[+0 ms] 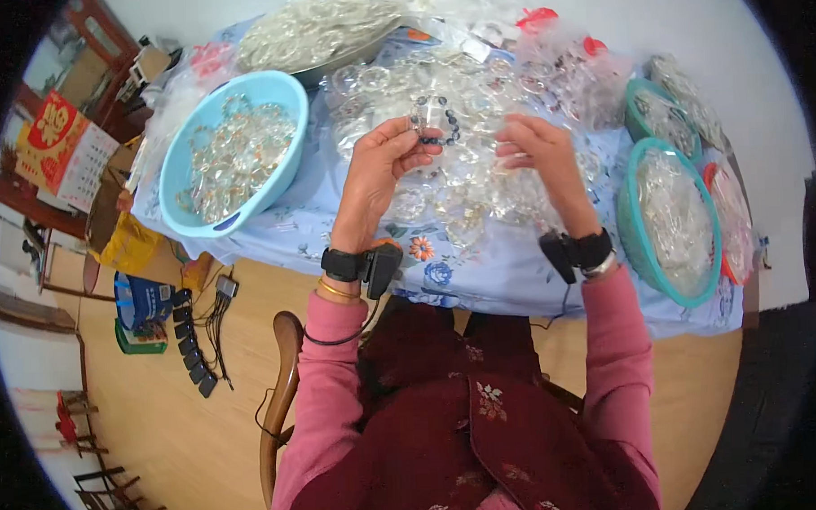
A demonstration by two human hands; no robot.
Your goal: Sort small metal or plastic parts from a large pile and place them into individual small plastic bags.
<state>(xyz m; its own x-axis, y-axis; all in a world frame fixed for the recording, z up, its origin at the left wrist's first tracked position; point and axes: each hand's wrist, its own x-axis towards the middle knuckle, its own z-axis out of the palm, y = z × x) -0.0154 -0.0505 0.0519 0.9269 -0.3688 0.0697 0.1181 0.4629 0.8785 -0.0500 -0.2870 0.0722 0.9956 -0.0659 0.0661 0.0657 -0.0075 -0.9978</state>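
Note:
A bracelet of dark beads (454,125) hangs upright above the table, pinched between the thumb and fingers of my left hand (388,150). To its right, apart from it, is my right hand (541,149), fingers stretched out toward the bracelet and slightly blurred; I see nothing in it. Beneath and beyond both hands spreads a heap of clear-bagged bracelets (505,193), mostly pale, with single pieces hard to make out. A light blue basin (174,202) left of my hands holds more bagged bracelets (243,157).
A wide tray heaped with clear packets (319,29) stands at the back. Teal baskets (630,220) and a red basket (741,263) line the right side. Red-tied plastic bags (568,65) lie at the back right. A wooden chair arm (288,349) is close to my left elbow.

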